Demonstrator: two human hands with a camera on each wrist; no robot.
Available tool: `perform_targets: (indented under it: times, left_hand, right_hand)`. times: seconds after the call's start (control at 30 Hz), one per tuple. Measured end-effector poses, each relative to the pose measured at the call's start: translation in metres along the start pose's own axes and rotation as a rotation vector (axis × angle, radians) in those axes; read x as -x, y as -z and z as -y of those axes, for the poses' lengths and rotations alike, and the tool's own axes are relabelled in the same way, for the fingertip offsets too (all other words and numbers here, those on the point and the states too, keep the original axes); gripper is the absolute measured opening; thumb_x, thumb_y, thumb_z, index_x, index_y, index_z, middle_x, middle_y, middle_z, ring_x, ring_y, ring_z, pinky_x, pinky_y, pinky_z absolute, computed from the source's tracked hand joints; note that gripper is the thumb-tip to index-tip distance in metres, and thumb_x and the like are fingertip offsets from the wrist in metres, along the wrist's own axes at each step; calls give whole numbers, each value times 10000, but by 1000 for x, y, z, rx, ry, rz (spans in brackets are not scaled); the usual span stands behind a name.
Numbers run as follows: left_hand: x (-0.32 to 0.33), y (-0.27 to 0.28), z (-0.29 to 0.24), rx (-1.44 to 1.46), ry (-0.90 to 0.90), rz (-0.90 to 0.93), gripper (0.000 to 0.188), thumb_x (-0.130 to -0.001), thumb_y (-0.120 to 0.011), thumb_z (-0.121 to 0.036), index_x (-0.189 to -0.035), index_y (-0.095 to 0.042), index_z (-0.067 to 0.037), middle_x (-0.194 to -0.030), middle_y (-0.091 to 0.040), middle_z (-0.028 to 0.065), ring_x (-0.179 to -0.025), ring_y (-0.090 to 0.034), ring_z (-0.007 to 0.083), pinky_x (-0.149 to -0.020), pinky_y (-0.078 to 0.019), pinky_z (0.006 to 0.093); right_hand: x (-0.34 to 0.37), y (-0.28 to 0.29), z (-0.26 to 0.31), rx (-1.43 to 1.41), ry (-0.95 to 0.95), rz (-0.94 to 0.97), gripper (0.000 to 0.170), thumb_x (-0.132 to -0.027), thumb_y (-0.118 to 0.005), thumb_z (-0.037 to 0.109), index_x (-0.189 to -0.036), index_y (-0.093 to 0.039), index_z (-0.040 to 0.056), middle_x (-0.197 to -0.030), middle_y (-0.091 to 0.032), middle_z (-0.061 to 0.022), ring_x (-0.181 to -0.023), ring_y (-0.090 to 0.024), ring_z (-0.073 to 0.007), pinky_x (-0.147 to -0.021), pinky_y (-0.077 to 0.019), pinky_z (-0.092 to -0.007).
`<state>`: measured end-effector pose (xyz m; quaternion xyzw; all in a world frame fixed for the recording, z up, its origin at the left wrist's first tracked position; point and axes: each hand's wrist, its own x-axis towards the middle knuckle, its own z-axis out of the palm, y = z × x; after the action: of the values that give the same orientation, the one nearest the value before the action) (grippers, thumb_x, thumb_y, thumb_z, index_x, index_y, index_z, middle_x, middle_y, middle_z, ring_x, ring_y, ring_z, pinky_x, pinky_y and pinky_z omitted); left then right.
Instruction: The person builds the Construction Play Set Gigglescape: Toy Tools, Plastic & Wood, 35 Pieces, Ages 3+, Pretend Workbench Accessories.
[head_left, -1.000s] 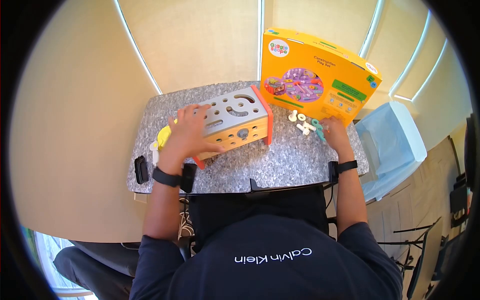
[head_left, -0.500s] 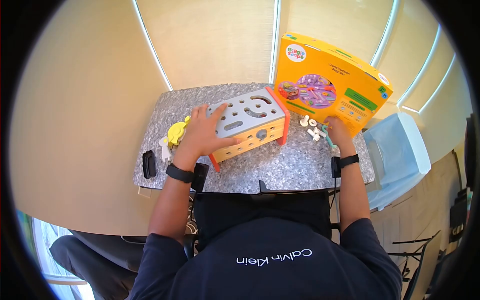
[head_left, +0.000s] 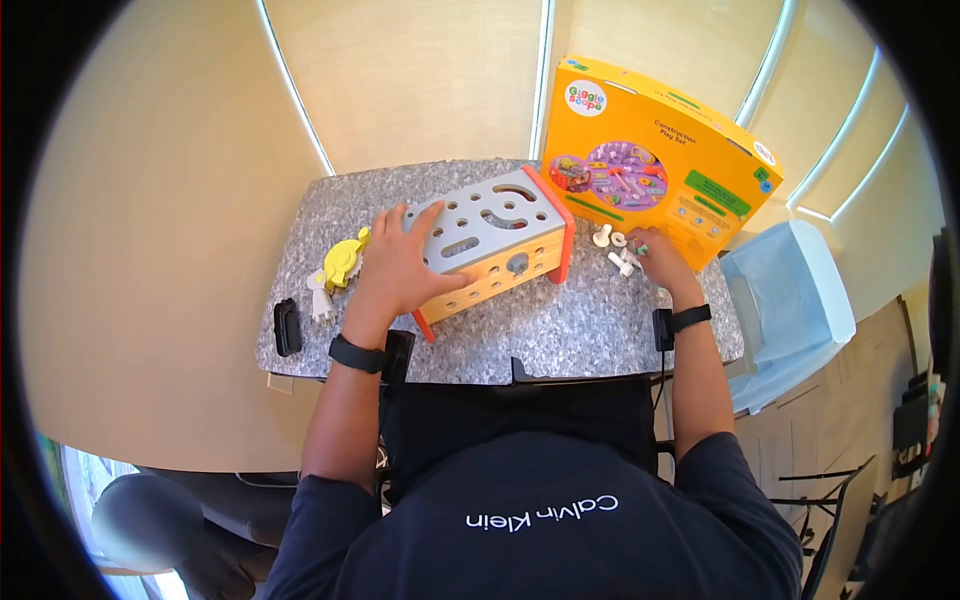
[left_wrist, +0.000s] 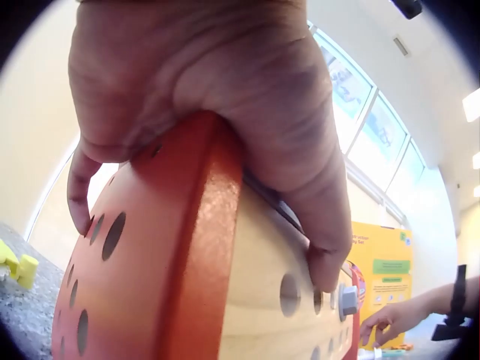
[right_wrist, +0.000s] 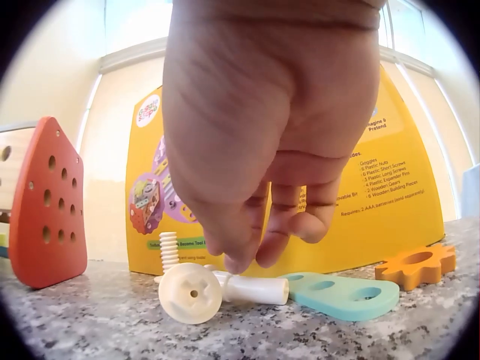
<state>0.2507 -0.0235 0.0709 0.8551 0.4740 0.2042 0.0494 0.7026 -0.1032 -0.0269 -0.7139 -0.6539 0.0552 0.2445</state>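
A wooden toy workbench (head_left: 475,222) with a grey holed top, red ends and pale sides stands on the table. My left hand (head_left: 398,268) holds its near left end, fingers over the top and thumb against the front side, beside a grey bolt head (left_wrist: 349,300) in the left wrist view. Over a small group of white plastic screws (head_left: 621,264) hovers my right hand (head_left: 668,262), fingers pointing down and loosely bent. Its fingertips are right at a white screw (right_wrist: 255,289), behind a round-headed screw (right_wrist: 190,294). A teal holed strip (right_wrist: 345,296) lies beside them.
Behind the screws stands a yellow Construction Play Set box (head_left: 655,150). An orange gear (right_wrist: 416,268) lies right of the strip. Left of the workbench are a yellow toy piece (head_left: 344,260), a grey-white piece (head_left: 320,295) and a black object (head_left: 287,327). A blue-lined bin (head_left: 790,300) stands right.
My right hand has shifted slightly left from the teal strip to the white screws. My left hand stays on the workbench. The head view has shifted a little.
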Motion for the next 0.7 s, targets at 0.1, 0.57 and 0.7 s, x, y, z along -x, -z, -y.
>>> perform_targets:
  times: [0.1, 0.57, 0.7]
  left_hand:
    - [2, -1, -1, 2, -1, 7, 1080, -630, -894, -619, -1548, -503, -204, -1529, -413, 317, -1467, -337, 485, -1162, -393, 559]
    - [2, -3, 3, 10, -8, -15, 1082, -626, -896, -624, -1540, -502, -200, -1515, -426, 302, -1461, -344, 480, -1163, -388, 566]
    - [3, -8, 5, 23, -42, -63, 1059, -626, -894, -621, -1519, -529, -183, -1479, -456, 304, -1418, -386, 477, -1146, -402, 563]
  right_hand:
    - [1, -4, -17, 118, -61, -70, 379, -819, -658, -94, -1158, -698, 70, -1064, -686, -176, -1067, -663, -361, -939, -522, -417]
    - [37, 26, -31, 333, -380, -107, 371, -837, -703, 36, -1199, -681, 112, -1263, -654, -214, -1216, -605, -420, -1018, -502, -468]
    - [40, 15, -47, 255, -331, -80, 367, -820, -770, 44, -1171, -672, 91, -1208, -664, -223, -1139, -635, -431, -970, -521, -469]
